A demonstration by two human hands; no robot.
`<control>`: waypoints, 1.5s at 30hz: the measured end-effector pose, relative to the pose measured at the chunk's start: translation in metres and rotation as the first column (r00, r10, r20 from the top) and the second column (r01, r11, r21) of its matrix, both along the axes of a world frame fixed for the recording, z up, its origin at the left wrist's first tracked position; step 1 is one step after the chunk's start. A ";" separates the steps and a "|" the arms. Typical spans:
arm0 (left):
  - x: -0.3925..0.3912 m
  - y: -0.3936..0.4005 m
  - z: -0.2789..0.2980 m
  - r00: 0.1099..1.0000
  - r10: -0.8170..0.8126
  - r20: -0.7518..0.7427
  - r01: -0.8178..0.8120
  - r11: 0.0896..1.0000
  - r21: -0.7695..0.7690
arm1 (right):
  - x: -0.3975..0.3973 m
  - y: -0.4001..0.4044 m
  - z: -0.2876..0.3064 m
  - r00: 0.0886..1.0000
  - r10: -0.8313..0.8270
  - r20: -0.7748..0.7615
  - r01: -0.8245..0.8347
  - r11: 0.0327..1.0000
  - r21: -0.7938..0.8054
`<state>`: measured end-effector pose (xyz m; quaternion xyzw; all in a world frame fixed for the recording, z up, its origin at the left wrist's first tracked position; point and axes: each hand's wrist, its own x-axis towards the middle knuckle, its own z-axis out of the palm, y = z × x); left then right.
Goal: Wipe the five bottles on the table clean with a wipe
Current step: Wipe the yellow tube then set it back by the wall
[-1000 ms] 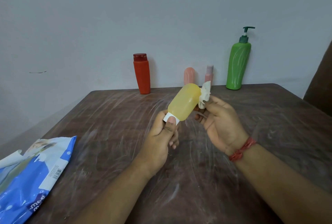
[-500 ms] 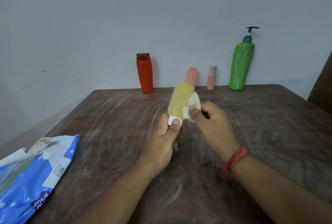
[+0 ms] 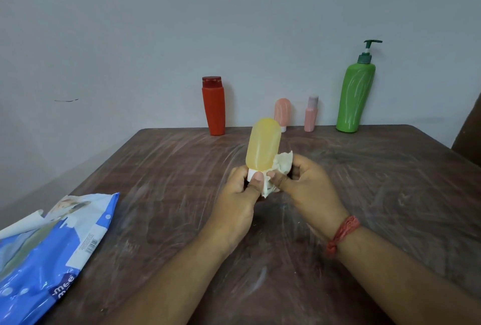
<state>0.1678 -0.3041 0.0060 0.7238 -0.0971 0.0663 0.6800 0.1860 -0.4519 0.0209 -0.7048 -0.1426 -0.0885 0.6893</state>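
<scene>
Yellow bottle (image 3: 263, 143) mid-wipe above the worktop (image 3: 161, 168), left hand (image 3: 240, 192) gripping its white cap end, right hand (image 3: 302, 182) pinching the crumpled wipe (image 3: 282, 164) against its lower side. Red bottle (image 3: 214, 106), two pink bottles (image 3: 282, 113) and green pump bottle (image 3: 355, 99) stand at the back edge; likely wiping left, can't tell which are clean

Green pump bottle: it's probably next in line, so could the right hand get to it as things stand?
Probably yes: bare table lies between the right hand and the green pump bottle, but that hand holds the wipe.
</scene>
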 end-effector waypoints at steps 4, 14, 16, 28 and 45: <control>0.001 0.002 -0.002 1.000 -0.018 -0.012 0.018 1.000 0.006 | 0.004 -0.001 0.003 0.997 -0.075 0.004 0.073 0.978 0.197; 0.001 0.003 0.000 1.000 -0.027 0.008 0.028 0.995 -0.095 | 0.004 0.000 -0.001 0.997 -0.055 0.060 0.047 0.990 0.130; 0.001 0.002 0.001 1.000 -0.007 0.009 0.008 0.993 -0.119 | 0.002 0.001 -0.002 0.998 -0.035 0.043 0.030 0.993 0.113; 0.003 0.005 0.003 0.999 0.035 0.005 -0.033 0.975 -0.222 | -0.007 0.015 0.000 0.899 0.271 -0.344 -0.023 0.814 0.580; 0.005 0.009 0.007 0.992 0.111 0.060 -0.109 0.994 -0.029 | -0.005 0.011 0.006 0.877 0.308 -0.370 -0.037 0.809 0.587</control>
